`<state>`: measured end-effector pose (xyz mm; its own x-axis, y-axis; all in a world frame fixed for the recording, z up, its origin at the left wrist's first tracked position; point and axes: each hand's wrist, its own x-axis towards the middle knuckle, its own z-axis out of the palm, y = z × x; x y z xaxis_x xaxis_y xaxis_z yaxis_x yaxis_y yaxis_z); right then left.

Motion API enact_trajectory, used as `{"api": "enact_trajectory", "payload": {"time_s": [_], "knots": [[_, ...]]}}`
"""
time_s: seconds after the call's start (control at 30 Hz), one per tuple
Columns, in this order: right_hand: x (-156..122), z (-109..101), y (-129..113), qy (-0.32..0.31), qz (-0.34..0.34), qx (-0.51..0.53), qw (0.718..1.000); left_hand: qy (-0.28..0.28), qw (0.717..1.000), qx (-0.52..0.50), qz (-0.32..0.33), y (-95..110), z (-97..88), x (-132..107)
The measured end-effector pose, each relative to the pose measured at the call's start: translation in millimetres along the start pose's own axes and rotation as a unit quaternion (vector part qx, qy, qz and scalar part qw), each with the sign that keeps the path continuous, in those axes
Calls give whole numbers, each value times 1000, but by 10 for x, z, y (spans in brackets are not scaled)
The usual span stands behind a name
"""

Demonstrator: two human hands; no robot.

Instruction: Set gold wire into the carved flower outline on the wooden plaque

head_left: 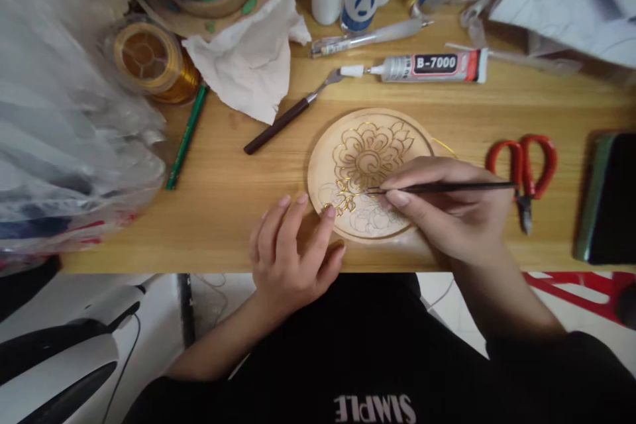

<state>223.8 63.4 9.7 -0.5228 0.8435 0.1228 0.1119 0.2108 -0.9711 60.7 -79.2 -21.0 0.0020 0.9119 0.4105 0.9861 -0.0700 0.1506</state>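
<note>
A round wooden plate [422, 124] lies near the table's front edge. It bears a flower outline in gold wire [368, 159] and pencilled lines below. My right hand [454, 209] is closed in a pinch on slim black tweezers [447, 187], their tips touching or just over the pattern beneath the flower. My left hand [293, 248] is open, palm down, its index fingertip on the plate's lower left rim beside shorter bits of gold wire. A loose strand of gold wire [444, 147] sticks out past the plate's right edge, partly behind my right hand.
Red-handled pliers [527, 172] and a phone [609, 199] lie to the right. Beyond the plate are a B-7000 glue tube [432, 67], a palette knife [288, 120], a pen [370, 36] and crumpled tissue [248, 59]. A wire spool [152, 59] and green pencil [186, 139] sit left, beside plastic bags [64, 93].
</note>
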Motion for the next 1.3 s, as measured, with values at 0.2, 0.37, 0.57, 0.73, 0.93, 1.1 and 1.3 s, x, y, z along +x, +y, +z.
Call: {"api": "enact_trajectory", "payload": {"time_s": [0.2,0.37,0.57,0.73,0.93,1.1,1.3], "knots": [[-2,3,-16,-13,33,56,998,8,1000,-5,6,-9,4,0],[-6,-3,-34,-30,40,103,993,-21,983,-177,-52,-73,-142,98],[-31,-23,-66,-40,51,210,976,-79,857,-454,-229,20,-290,410],[-45,-41,-98,-77,50,273,958,-138,717,-622,-282,193,-237,653],[-10,-43,-58,-12,72,285,956,-102,736,-595,-307,66,-256,631],[54,-58,-3,80,72,320,941,-69,763,-548,-338,-261,-509,294],[74,-35,63,108,35,255,960,-198,806,-433,-352,-534,-932,-274]]}}
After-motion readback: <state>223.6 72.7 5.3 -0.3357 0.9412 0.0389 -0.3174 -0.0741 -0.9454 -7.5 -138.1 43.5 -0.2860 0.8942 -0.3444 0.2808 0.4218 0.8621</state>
